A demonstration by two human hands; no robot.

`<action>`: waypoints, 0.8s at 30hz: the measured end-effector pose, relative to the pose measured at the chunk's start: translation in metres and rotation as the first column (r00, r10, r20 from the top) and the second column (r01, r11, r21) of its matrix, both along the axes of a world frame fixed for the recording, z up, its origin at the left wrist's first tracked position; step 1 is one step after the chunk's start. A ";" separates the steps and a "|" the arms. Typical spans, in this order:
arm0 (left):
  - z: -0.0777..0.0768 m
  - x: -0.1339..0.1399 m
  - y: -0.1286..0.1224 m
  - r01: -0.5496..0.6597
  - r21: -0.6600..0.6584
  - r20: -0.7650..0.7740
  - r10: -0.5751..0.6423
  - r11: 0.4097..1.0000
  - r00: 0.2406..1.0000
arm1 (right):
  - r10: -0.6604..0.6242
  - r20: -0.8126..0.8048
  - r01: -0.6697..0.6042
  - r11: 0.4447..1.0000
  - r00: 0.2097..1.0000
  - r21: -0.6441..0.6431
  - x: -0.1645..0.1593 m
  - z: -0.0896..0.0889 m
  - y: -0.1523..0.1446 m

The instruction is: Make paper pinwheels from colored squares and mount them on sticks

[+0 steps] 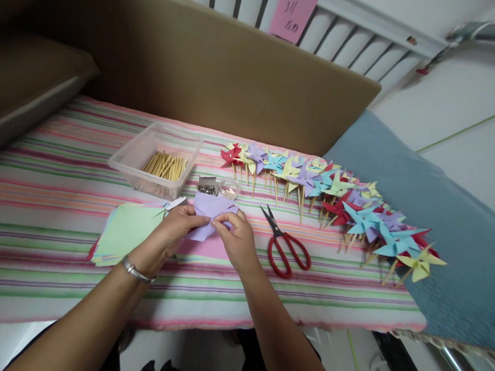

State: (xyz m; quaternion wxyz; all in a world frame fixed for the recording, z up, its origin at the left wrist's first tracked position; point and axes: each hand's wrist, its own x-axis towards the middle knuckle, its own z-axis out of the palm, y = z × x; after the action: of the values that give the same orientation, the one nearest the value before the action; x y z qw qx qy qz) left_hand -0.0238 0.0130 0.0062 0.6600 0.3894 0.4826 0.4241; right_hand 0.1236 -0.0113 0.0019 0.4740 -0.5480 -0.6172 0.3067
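Paper (pixel 208 205), lilac, pinched in left fingers (pixel 196 221), right fingers (pixel 224 231)

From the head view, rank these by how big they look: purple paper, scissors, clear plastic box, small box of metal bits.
Largest to smallest:
1. Clear plastic box
2. Scissors and purple paper: unsure which, as the paper is partly covered
3. Small box of metal bits

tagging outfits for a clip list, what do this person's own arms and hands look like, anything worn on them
The left hand and right hand are ungloved. The left forearm and right forearm show no sleeves. A shiny silver-coloured bracelet circles the left wrist; none shows on the right.
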 end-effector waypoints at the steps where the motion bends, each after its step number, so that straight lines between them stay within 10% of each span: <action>1: 0.000 0.000 0.000 0.002 0.002 -0.006 -0.002 1.000 1.000 | -0.001 0.003 0.001 1.000 1.000 0.005 0.000 0.000 0.000; 24: 0.004 -0.005 0.002 0.083 -0.001 -0.080 -0.083 0.997 0.993 | -0.142 0.032 0.143 0.989 0.989 -0.027 0.028 0.023 0.003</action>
State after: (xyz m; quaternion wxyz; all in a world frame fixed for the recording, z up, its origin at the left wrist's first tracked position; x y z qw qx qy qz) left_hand -0.0292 0.0155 0.0105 0.6568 0.4265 0.4917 0.3807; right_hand 0.1517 -0.0081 0.0249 0.4772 -0.6023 -0.5790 0.2726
